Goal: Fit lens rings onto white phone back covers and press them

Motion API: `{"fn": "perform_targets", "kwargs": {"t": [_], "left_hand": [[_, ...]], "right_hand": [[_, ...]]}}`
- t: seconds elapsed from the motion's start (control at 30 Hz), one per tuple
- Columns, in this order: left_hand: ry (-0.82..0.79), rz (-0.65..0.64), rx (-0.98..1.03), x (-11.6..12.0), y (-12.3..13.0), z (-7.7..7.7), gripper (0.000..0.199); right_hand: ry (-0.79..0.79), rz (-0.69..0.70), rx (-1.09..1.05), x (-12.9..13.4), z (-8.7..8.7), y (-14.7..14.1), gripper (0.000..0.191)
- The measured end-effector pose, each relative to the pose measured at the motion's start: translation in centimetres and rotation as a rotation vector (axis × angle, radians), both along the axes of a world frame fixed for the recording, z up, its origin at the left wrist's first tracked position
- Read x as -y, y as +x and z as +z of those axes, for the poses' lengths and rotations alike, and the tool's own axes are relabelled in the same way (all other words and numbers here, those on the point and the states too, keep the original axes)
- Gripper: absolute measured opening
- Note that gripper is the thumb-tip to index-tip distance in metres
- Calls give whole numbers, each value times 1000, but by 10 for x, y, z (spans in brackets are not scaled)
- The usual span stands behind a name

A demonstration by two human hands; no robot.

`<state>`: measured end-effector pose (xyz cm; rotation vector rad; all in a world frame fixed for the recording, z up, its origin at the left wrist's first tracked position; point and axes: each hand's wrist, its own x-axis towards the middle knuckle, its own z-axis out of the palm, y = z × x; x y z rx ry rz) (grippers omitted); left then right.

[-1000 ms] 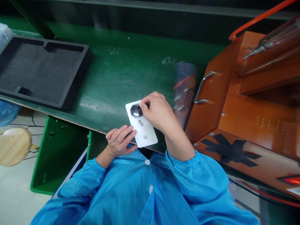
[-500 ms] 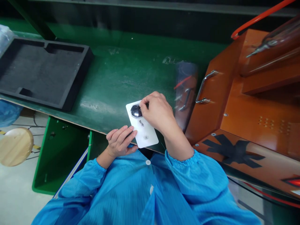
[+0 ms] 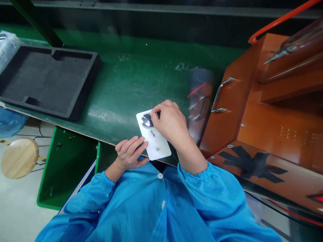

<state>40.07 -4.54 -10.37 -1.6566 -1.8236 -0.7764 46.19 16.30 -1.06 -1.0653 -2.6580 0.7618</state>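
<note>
A white smartphone (image 3: 158,148) lies tilted at the near edge of the green bench, its back facing up. Near its top is a dark, shiny, eight-sided camera bump (image 3: 146,121), with black printing below. My left hand (image 3: 130,153) grips the phone's lower left edge between fingers and thumb. Over the top right of the phone, my right hand (image 3: 170,121) has thumb and index finger pinched together at the rim of the camera bump. Anything between those fingertips is hidden or too small to make out.
A black foam tray (image 3: 47,80) sits on the green bench (image 3: 121,87) at the left. To the right stands an orange machine (image 3: 234,101) with a metal handle and a pointed tool above. Below the bench are a green bin (image 3: 65,168) and a round wooden stool (image 3: 20,158).
The view has shifted very slightly. My right fingertips still pinch at the camera bump, and my left hand keeps its hold on the phone.
</note>
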Motion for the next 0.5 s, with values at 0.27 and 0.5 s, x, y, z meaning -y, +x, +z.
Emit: {"fn": "perform_targets", "kwargs": {"t": [0.27, 0.5], "left_hand": [[4, 4, 28, 1, 1, -1, 58], [-10, 10, -19, 0, -3, 3, 59]], "right_hand": [[0, -12, -40, 1, 1, 3, 18], [94, -25, -74, 12, 8, 8, 21]]}}
